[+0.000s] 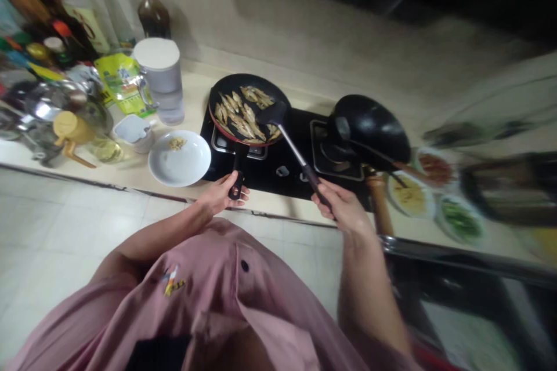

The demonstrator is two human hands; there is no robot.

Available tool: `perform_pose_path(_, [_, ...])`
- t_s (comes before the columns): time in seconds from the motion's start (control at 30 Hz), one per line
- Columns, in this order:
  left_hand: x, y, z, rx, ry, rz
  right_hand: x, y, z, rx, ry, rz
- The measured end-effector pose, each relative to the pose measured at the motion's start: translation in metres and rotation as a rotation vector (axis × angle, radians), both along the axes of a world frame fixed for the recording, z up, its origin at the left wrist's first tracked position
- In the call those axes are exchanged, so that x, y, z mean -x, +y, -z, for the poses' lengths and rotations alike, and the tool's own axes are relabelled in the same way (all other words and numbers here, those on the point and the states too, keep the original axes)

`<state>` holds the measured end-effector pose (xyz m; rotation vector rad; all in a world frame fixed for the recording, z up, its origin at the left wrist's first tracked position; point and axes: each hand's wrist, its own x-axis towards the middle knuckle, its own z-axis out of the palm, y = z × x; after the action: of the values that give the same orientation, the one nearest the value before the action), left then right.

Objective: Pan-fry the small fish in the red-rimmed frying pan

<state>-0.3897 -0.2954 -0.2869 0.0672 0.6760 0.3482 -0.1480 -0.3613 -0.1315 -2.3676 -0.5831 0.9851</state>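
Note:
A frying pan (278,91) sits on the left burner of the black gas stove (265,177), with several small browned fish (241,123) spread inside it. My left hand (224,192) is closed round the pan's black handle. In my right hand (342,204) is a spatula (298,153) with a dark grip and a metal shaft, held at a slant. Its black blade rests in the right side of the pan, against or very near the fish. Beside the pan, on the left, a white plate (163,171) bears a little chopped pale food (177,143).
A black wok (369,122) leans tilted over the right burner. Beyond it stand bowls of chopped green (461,217), yellow (409,194) and reddish food (435,168). A water pitcher (163,84), an oil pot (72,130) and bottles (154,14) crowd the left. The sink (435,249) is at lower right.

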Motion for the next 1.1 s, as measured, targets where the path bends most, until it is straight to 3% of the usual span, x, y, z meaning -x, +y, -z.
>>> perform_pose_path(0.23, [-0.002,0.003,-0.003,-0.003,-0.034,0.033,-0.013,0.006,-0.009,0.044,-0.213,-0.134])
perform_pose_path(0.57, [-0.002,0.002,-0.002,-0.026,-0.039,0.039,-0.025,0.054,-0.035,0.266,-0.684,-0.719])
perform_pose_path(0.77, [-0.001,0.002,0.0,-0.027,-0.043,0.036,-0.011,0.09,-0.063,0.439,-0.889,-1.008])
perform_pose_path(0.9, [-0.001,0.002,-0.002,-0.03,-0.035,0.043,0.005,0.112,-0.08,0.593,-0.975,-1.121])
perform_pose_path(1.1, [-0.001,0.004,-0.006,-0.025,-0.013,0.047,0.018,0.127,-0.078,0.706,-1.104,-1.235])
